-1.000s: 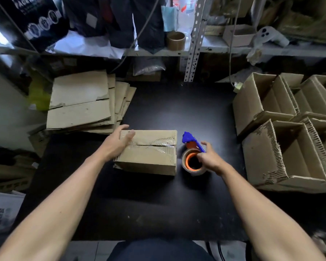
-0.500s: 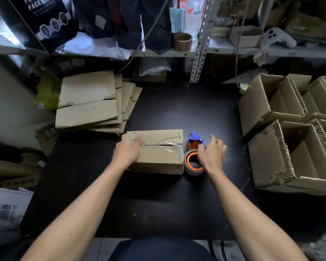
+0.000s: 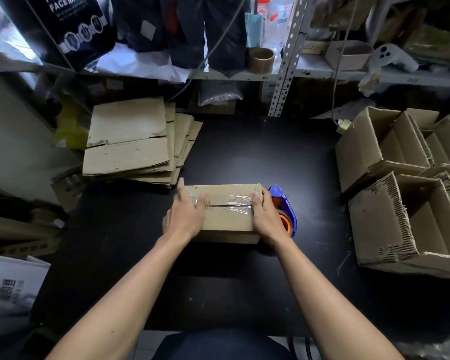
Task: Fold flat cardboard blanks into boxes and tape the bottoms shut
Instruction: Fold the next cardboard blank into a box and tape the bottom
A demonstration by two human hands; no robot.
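My left hand [image 3: 185, 216] lies flat on the left end of the box [image 3: 225, 211], fingers straight and spread, thumb tip at the seam. My right hand [image 3: 264, 216] has left the tape dispenser [image 3: 283, 207], which it held a second ago, and now presses the box's right end, fingers straight, thumb on the tape strip [image 3: 234, 203]. Both hands now bracket the box; earlier only the left touched it. The box sits centre on the black table [image 3: 244, 157], flaps closed, clear tape across the seam. The dispenser rests just beside its right end, partly hidden by my right hand. Flat blanks [image 3: 130, 144] are stacked far left. At right, finished boxes [image 3: 405, 203] lie open-side toward me; I see nothing in them. A tape roll [image 3: 261, 59] stands on the shelf.
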